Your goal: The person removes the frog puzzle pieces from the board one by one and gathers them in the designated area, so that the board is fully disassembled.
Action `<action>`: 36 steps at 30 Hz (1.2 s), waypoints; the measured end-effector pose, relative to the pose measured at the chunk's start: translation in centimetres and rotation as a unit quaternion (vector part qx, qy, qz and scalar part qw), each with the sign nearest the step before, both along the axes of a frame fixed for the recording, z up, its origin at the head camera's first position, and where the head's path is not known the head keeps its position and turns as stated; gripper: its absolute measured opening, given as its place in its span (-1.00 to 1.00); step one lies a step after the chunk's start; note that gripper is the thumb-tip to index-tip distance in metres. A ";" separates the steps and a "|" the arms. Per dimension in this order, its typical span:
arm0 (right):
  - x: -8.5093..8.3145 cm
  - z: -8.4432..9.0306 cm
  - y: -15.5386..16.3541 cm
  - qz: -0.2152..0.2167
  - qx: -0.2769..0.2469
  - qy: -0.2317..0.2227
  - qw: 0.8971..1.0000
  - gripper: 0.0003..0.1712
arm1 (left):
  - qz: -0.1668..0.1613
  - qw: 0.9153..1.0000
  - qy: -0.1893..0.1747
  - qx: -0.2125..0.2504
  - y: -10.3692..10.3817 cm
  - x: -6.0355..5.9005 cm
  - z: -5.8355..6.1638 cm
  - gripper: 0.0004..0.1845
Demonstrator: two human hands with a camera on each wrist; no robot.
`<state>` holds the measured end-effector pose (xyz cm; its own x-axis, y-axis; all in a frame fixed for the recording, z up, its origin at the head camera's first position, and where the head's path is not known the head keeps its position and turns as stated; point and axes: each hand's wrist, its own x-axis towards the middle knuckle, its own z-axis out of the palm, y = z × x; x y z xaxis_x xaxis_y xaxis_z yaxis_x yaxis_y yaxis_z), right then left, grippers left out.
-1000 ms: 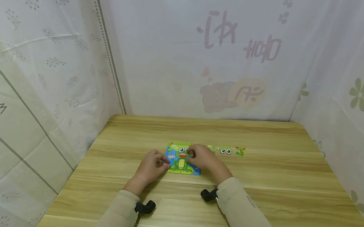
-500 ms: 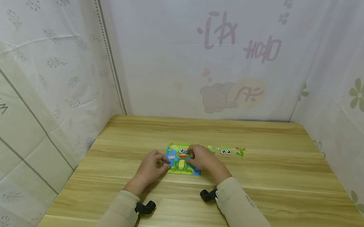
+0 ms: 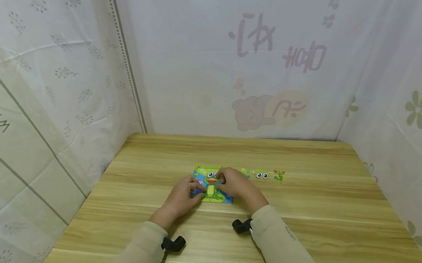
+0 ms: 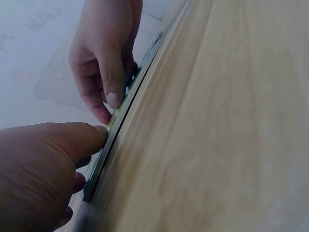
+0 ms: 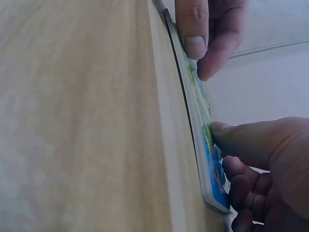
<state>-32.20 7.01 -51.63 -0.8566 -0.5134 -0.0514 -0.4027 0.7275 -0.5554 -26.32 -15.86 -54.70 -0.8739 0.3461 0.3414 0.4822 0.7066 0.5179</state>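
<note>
A frog puzzle board [image 3: 211, 191] with a blue and green picture lies flat near the middle of the wooden table [image 3: 304, 215]. My left hand [image 3: 186, 192] rests on its left part, thumb tip on the board's face [image 4: 99, 131]. My right hand [image 3: 237, 184] presses fingertips on the right part, beside the frog's head. In the left wrist view the board's edge [image 4: 113, 145] shows side-on, with the right hand's fingers [image 4: 108, 92] touching it. In the right wrist view the board [image 5: 205, 128] lies under my right thumb [image 5: 227, 137] and the left hand's fingers [image 5: 195, 38]. No piece shows in either hand.
Three loose puzzle pieces lie in a row right of the board: a green one [image 3: 245, 170], one with eyes [image 3: 261, 174] and one with red [image 3: 279, 175]. Patterned cloth walls [image 3: 83, 66] close the table in on the left, back and right.
My left hand has slid right from the board's left edge onto its face. The right hand stays by the frog's head.
</note>
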 end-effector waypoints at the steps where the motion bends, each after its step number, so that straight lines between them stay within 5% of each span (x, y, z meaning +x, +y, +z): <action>1: 0.0 0.0 0.0 0.000 0.001 -0.001 1.000 -0.57 | -0.002 1.000 -0.001 -0.004 0.1 0.0 0.0 -0.88; 19: -0.2 0.1 0.1 -0.016 -0.031 -0.026 0.999 -0.66 | -0.009 1.000 -0.008 -0.025 0.4 0.3 0.2 -0.82; 36: -0.3 0.0 -0.4 -0.050 -0.021 0.020 0.998 -0.82 | -0.007 1.000 -0.001 -0.029 0.4 0.3 0.2 -0.81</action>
